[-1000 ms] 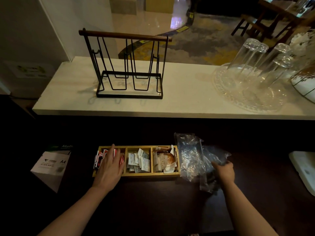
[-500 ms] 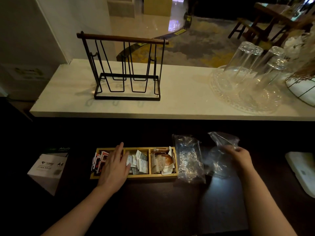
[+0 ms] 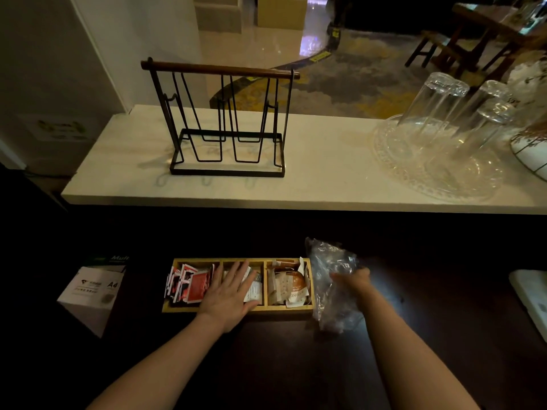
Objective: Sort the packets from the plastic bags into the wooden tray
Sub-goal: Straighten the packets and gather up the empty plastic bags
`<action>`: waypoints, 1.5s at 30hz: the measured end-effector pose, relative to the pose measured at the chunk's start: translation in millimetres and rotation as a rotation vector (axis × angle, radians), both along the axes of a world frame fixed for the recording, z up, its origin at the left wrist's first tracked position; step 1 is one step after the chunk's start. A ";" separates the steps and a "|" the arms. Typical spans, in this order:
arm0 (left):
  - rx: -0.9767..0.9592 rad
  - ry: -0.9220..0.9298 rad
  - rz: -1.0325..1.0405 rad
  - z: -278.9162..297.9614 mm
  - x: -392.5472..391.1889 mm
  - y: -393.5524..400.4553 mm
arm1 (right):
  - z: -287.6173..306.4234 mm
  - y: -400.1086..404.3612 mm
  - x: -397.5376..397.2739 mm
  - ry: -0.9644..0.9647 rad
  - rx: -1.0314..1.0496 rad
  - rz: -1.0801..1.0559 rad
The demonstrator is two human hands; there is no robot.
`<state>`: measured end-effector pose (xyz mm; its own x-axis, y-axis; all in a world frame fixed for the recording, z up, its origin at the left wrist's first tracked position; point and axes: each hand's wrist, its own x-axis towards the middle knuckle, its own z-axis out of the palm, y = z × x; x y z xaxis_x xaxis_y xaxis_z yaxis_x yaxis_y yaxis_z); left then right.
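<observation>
Since half a second ago, left hand slid right from the red packets onto the white packets in the wooden tray middle compartment, fingers flat and spread, grip released. Right hand swung back left, now clenched on the crumpled plastic bags just beside the tray's right end on the dark tabletop.

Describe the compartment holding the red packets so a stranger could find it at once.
Below the white marble ledge, on the dark counter, lies a wooden tray with three compartments. Take the one at its left end, beside the flat left hand. Only it holds red packets; the others hold pale ones.
</observation>
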<state>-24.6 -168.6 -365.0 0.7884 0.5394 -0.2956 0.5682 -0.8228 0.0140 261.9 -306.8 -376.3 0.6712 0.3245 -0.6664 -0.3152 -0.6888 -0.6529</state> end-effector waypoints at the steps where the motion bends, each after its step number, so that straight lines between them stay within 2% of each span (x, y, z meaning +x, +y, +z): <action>1: -0.003 0.002 0.001 0.9 0.5 -0.7 | 3.3 -0.8 -3.6 0.031 0.012 0.017; 4: -0.033 -0.034 0.022 3.6 2.9 -2.1 | 15.4 -5.0 -10.0 0.034 0.036 0.102; 11: -0.111 -0.282 0.213 43.2 11.6 -7.9 | 84.7 -23.2 -5.3 -0.140 0.274 0.069; 13: -0.286 -0.379 0.303 63.7 15.7 -12.8 | 111.3 -25.8 -14.0 -0.154 0.379 0.099; 19: -1.106 -0.702 0.482 126.3 35.5 -35.8 | 152.5 -10.1 -67.9 -0.110 0.577 0.199; 22: -1.351 -0.818 0.502 137.1 37.8 -43.1 | 152.9 1.9 -98.9 -0.137 0.653 0.217; 25: -1.285 -0.951 0.608 130.9 32.2 -44.8 | 143.9 9.0 -121.2 -0.141 0.639 0.316; 28: -1.122 -0.978 0.683 124.5 18.0 -38.3 | 139.9 10.7 -128.1 0.031 0.708 0.297; 35: -0.911 -0.951 0.607 124.6 -17.8 -27.4 | 158.2 18.5 -125.8 0.019 0.666 0.366; 40: -0.916 -0.977 0.590 130.7 -29.1 -23.4 | 161.8 30.1 -130.8 -0.177 0.576 0.402; 45: -0.922 -0.895 0.583 143.4 -42.0 -16.0 | 170.9 35.1 -118.4 -0.727 0.500 0.588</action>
<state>-66.6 -184.5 -221.7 0.6289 0.7390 -0.2413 0.3308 0.0266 0.9433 143.5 -271.8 -205.3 0.5034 0.8540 0.1315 0.5603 -0.2068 -0.8020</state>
